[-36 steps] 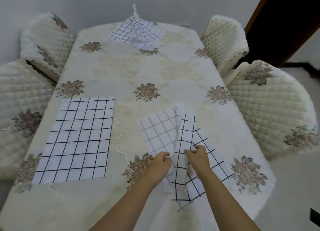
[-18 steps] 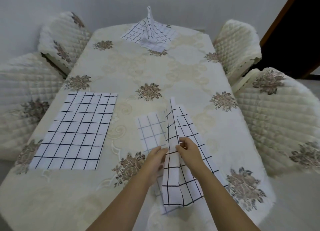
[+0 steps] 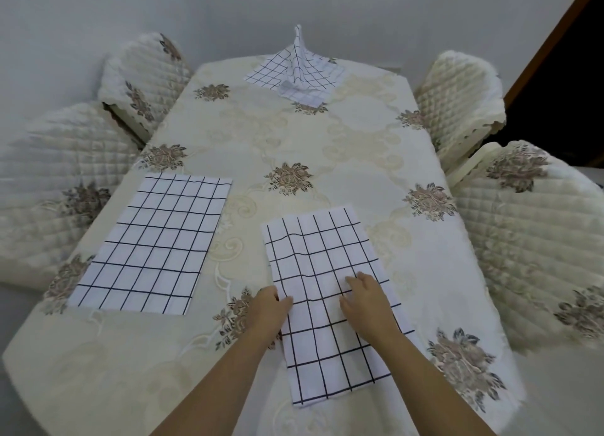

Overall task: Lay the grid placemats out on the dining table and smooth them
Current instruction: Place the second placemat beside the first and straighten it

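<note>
Left-frame mat (image 3: pixel 148 244) is lying flat. Right hand (image 3: pixel 367 300) is pressing lower-centre mat (image 3: pixel 322 256), fingers open; left hand (image 3: pixel 266 308) is touching its edge, curl unclear. Top-centre mat (image 3: pixel 294 73) is peaking, awaiting smoothing.

One wide-angle head-worn view looks forward and down along the dining table (image 3: pixel 327 161) from its near end, left hand (image 3: pixel 266 308) and right hand (image 3: pixel 366 300) close below, the far wall (image 3: pixel 228 11) at top
</note>
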### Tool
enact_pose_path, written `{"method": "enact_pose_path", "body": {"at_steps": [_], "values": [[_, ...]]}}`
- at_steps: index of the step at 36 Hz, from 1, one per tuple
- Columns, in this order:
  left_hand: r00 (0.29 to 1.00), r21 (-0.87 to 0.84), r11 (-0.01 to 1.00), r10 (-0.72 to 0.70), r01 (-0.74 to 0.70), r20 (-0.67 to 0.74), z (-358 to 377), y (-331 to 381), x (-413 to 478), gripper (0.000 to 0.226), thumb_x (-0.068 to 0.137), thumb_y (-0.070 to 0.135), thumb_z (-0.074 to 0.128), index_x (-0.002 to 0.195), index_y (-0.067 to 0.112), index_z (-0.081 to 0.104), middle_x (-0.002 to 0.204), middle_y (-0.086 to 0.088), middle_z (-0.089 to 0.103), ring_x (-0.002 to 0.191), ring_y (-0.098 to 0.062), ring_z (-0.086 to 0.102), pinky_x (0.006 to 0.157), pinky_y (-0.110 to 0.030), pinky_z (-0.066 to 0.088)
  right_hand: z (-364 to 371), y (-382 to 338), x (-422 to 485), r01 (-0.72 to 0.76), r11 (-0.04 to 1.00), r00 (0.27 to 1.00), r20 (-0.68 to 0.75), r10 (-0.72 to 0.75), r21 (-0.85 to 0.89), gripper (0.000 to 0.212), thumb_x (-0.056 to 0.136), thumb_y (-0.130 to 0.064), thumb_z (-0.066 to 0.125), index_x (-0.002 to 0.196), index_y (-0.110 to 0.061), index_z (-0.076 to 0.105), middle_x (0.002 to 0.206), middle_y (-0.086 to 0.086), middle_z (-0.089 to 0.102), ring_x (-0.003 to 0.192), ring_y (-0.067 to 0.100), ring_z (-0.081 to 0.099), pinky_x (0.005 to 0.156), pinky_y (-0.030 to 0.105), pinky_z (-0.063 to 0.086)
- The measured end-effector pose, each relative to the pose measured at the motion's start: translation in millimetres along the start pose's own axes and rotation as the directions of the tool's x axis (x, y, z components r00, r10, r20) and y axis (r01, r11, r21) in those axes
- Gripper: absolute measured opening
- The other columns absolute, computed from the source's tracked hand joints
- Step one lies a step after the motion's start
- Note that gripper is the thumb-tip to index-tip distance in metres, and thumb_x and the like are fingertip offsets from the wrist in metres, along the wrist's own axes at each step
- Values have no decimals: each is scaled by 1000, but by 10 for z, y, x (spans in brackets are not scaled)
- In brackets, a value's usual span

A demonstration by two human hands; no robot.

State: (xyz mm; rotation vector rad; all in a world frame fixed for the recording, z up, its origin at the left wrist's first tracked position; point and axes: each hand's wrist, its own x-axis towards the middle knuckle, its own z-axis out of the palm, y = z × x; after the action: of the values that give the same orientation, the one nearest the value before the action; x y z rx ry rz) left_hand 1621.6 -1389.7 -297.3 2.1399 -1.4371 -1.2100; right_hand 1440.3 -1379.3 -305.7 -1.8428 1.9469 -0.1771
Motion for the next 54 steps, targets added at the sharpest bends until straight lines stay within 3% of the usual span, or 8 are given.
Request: {"method": "enact_pose_path", "body": {"at_steps": [12, 18, 26, 32, 35, 41, 47, 54], "values": [[1000, 144, 989, -10, 9, 2, 8, -41, 113, 42, 92, 24, 52, 60, 17, 26, 58, 3, 29, 51, -10, 28, 48, -25, 20, -236, 331, 233, -417, 894, 897, -86, 434, 163, 35, 87, -15, 58, 114, 3, 47, 116, 18, 45, 108, 34, 46, 77, 37, 44], [1000, 133, 991, 8, -8, 2, 13, -54, 155, 41, 92, 23, 51, 61, 17, 26, 59, 2, 30, 52, -11, 28, 48, -26, 20, -302, 395, 390, -466, 808, 882, 112, 459, 360, 35, 86, -15, 60, 61, -13, 35, 57, 2, 38, 50, 14, 37, 43, 24, 25], [999, 158, 987, 27, -20, -41, -85, -26, 176, 41, 93, 24, 50, 61, 17, 25, 59, 3, 29, 52, -10, 26, 48, -26, 16, -252, 319, 318, -435, 735, 893, 143, 427, 520, 28, 91, -8, 47, 65, -9, 37, 65, 1, 38, 56, 12, 33, 50, 23, 25], [999, -2, 1000, 28, -28, -37, -114, 77, 270, 31, 92, 23, 53, 63, 19, 42, 61, 3, 43, 62, -17, 43, 61, -26, 34, -271, 367, 236, -490, 443, 821, 226, 525, 751, 11, 92, -13, 51, 91, -3, 55, 94, 15, 58, 88, 26, 53, 84, 38, 47], [999, -37, 999, 23, -24, -25, -104, 130, 307, 31, 91, 19, 53, 61, 19, 43, 67, -4, 47, 65, -19, 44, 63, -27, 34, -238, 402, 187, -496, 368, 789, 230, 570, 787, 10, 92, -12, 50, 86, -5, 55, 91, 11, 56, 89, 25, 50, 81, 33, 42], [1000, 111, 994, 23, -23, -1, -71, 88, 300, 43, 90, 18, 52, 56, 18, 27, 55, 0, 28, 51, -15, 28, 52, -29, 19, -280, 467, 119, -482, 459, 809, 179, 559, 746, 37, 93, -16, 51, 60, -8, 37, 64, 7, 35, 59, 17, 33, 56, 28, 26], [1000, 105, 994, 20, -20, -2, -96, -41, 294, 23, 91, 23, 50, 71, 13, 49, 71, -6, 50, 67, -19, 45, 62, -28, 34, -338, 604, 20, -518, 553, 827, 216, 519, 653, 38, 89, -17, 59, 59, -9, 36, 58, 3, 32, 51, 16, 31, 52, 26, 24], [997, 215, 974, 70, -76, 38, -107, -115, 260, 26, 90, 23, 53, 69, 16, 42, 67, -4, 43, 63, -17, 39, 58, -27, 31, -338, 648, -60, -548, 643, 827, 230, 514, 535, 30, 84, -16, 64, 62, -9, 45, 67, 12, 47, 63, 21, 45, 62, 27, 34]]}}
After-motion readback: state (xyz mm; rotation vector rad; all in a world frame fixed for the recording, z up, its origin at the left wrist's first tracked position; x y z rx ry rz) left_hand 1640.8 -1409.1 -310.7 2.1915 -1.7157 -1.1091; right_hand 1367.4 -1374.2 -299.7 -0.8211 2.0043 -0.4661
